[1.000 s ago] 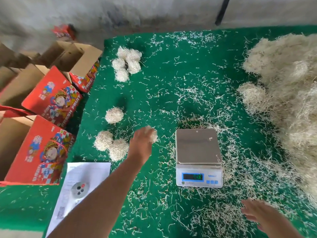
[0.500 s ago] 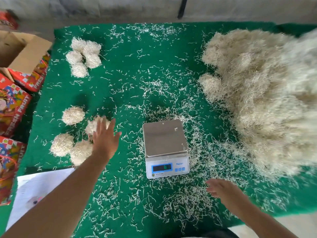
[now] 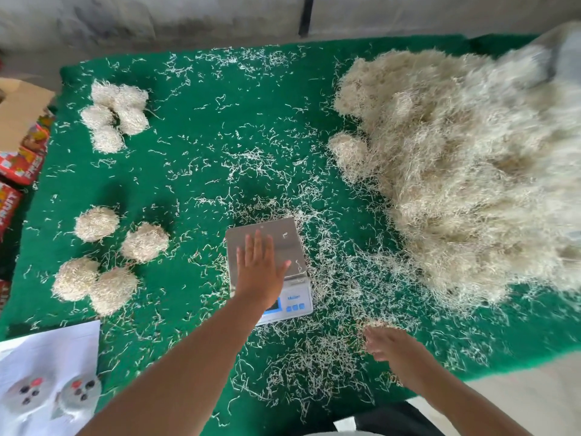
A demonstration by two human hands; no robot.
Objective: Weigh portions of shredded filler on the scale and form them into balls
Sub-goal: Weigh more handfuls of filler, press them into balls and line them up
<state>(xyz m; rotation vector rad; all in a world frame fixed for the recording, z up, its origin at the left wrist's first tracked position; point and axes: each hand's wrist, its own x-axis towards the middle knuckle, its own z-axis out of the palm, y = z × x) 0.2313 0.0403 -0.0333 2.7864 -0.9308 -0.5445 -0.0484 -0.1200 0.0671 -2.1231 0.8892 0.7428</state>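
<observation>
Nine finished balls sit on the green mat (image 3: 201, 158): a far cluster of five (image 3: 114, 116) and a near group of four (image 3: 108, 259), all well left of the scale (image 3: 284, 247). I judge I am between portions, with the pan bare apart from a stray strand or two. My left hand (image 3: 259, 272) is spread flat with straight fingers over the pan and holds nothing; I cannot tell whether it touches the metal. My right hand (image 3: 388, 344) is low on the mat among loose shreds near the front edge, with a small tuft at its fingertips; whether it grips that tuft I cannot tell. The big heap of shredded filler (image 3: 465, 171) lies to the right of the scale. Next I need to pull a handful from the heap, clear my left hand off the pan, and drop the portion there so the display, now partly covered by my wrist, can be read.
</observation>
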